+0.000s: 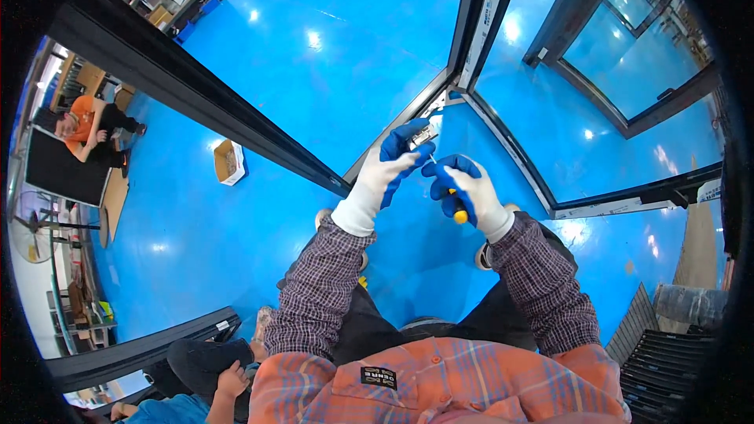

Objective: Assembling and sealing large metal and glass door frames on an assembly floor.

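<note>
In a white and blue work glove, my left hand is closed round a small silvery metal fitting, its exact kind too small to tell. My right hand, gloved the same way, grips a screwdriver whose yellow and black handle sticks out below the fingers. The thin shaft points up toward the fitting; whether its tip touches cannot be made out. Just beyond both hands lies the corner of a dark metal frame.
A long dark beam slants across on the left. Beyond it, an open carton sits on the blue floor. Another person sits far left, and one in blue is close at lower left. Dark stacked profiles lie lower right.
</note>
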A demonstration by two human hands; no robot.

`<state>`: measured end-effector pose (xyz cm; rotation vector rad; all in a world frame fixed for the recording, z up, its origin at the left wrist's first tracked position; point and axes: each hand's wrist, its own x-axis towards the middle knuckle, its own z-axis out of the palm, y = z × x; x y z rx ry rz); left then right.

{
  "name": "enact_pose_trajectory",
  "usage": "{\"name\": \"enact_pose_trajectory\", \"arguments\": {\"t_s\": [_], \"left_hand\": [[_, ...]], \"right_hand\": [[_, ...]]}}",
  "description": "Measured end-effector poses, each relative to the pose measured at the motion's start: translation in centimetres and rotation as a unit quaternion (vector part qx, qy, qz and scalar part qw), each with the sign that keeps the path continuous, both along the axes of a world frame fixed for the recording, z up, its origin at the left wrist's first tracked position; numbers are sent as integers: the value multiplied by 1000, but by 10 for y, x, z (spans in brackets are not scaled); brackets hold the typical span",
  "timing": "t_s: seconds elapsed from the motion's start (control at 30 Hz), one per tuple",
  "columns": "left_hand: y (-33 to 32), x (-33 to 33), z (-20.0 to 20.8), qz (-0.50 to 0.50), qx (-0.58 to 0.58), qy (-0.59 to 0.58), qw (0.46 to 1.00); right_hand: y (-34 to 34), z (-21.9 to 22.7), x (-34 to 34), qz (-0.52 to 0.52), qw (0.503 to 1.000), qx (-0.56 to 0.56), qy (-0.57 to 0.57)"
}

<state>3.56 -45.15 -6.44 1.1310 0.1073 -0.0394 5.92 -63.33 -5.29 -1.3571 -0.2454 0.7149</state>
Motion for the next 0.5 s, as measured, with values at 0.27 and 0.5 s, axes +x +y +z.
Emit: {"name": "enact_pose_trajectory", "arguments": {"t_s": [0.27, 0.5], "left_hand": [[1, 4, -10, 86, 73, -73, 991], [20, 14, -15, 176, 12, -136, 975]], "right_hand": [[13, -15, -4, -102, 988, 0, -114], [7, 3, 4, 3, 988, 70, 137]]}}
